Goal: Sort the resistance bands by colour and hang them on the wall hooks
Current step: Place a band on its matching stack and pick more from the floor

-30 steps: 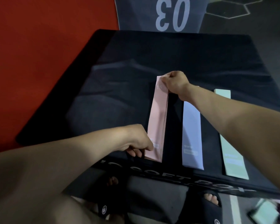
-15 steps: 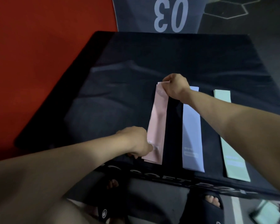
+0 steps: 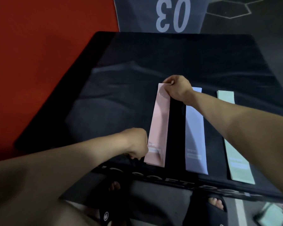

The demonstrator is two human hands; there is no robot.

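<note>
Hands on the pink band (image 3: 158,126): right hand (image 3: 178,88) pinches its far end, left hand (image 3: 136,144) grips the near end, long axis running straight away between them, lavender band (image 3: 195,132) and mint band (image 3: 235,144) lying parallel rightward.

The left hand (image 3: 136,144) covers the lower left corner of the pink band (image 3: 158,126); its fingertips curl under the palm and cannot be seen. The right hand (image 3: 178,88) hides the band's top right corner, and the right forearm crosses the upper part of the lavender band (image 3: 195,136) and the middle of the green band (image 3: 238,165). Printed labels near the bands' lower ends are too blurred to read. White lettering on the front edge of the black box (image 3: 137,66) is partly cut by the forearm. Blurred objects at the lower right corner (image 3: 274,214) cannot be identified.
</note>
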